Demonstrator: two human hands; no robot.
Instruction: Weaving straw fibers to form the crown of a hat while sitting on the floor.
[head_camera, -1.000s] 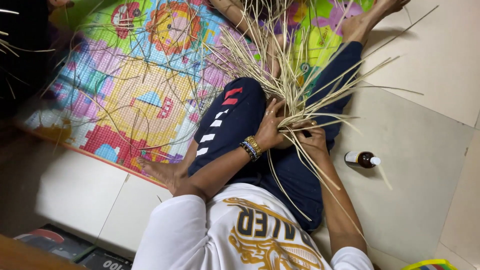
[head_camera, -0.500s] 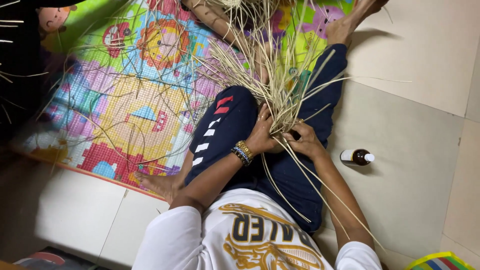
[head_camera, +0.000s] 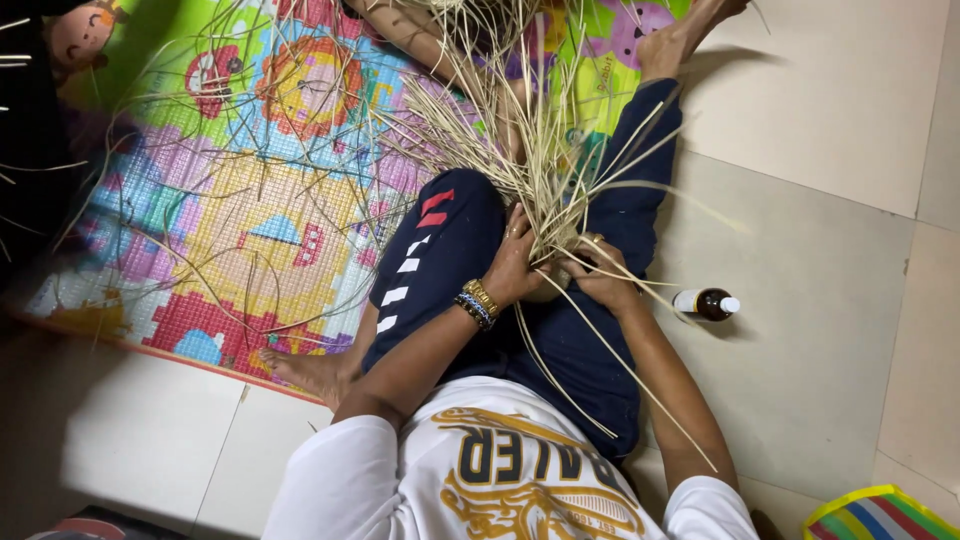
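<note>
Head view looked down on a person seated on a tiled floor (head_camera: 800, 330), legs stretched out in dark blue trousers (head_camera: 450, 250). I saw both hands meeting over the lap around a bundle of pale straw strands (head_camera: 530, 170). My left hand (head_camera: 515, 265), with bracelets (head_camera: 478, 303) at the wrist, had its fingers curled about the base of the bundle. My right hand (head_camera: 598, 280) was closed on the same strands from the other side, the two hands touching. The strands fanned upward and outward over the knees, and a few long ends trailed down past the right forearm. Loose strands lay scattered across a bright patterned play mat (head_camera: 230, 220) to the left. A small brown bottle (head_camera: 705, 303) with a white cap lay on its side on the floor, just beside the right arm.
</note>
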